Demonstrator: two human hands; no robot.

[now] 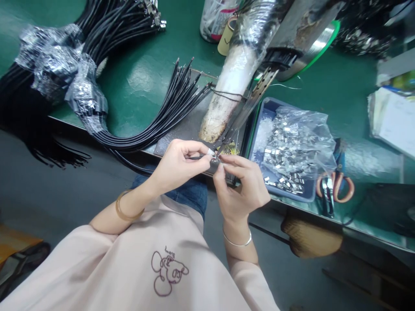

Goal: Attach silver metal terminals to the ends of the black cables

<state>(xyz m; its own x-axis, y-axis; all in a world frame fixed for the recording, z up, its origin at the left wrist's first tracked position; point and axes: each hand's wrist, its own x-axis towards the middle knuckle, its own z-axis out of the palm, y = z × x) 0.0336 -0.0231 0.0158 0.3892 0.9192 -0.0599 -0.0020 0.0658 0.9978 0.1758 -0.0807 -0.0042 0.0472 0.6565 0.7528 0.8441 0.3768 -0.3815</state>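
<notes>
My left hand (184, 162) pinches the end of a black cable (195, 158) between thumb and fingers. Opposite it, my right hand (241, 181) is closed at the fingertips on a small metal connector (215, 159), which meets the cable end. The tip of a soldering iron (228, 134) comes down from above, right at the connector. Left of my hands, a bundle of black cables (139, 140) curves over the table edge with its stripped ends fanned out. To the right is a blue tray (256, 129) with small metal connectors (288, 138) and a clear plastic bag.
Orange-handled scissors (344, 188) and a small cutter (327, 196) lie right of the tray. A spool of wire (319, 47) and a plastic jar (215, 19) stand behind. A wrapped, stained tube (236, 65) slants over the work spot. Plastic-wrapped cables (58, 56) pile up at left.
</notes>
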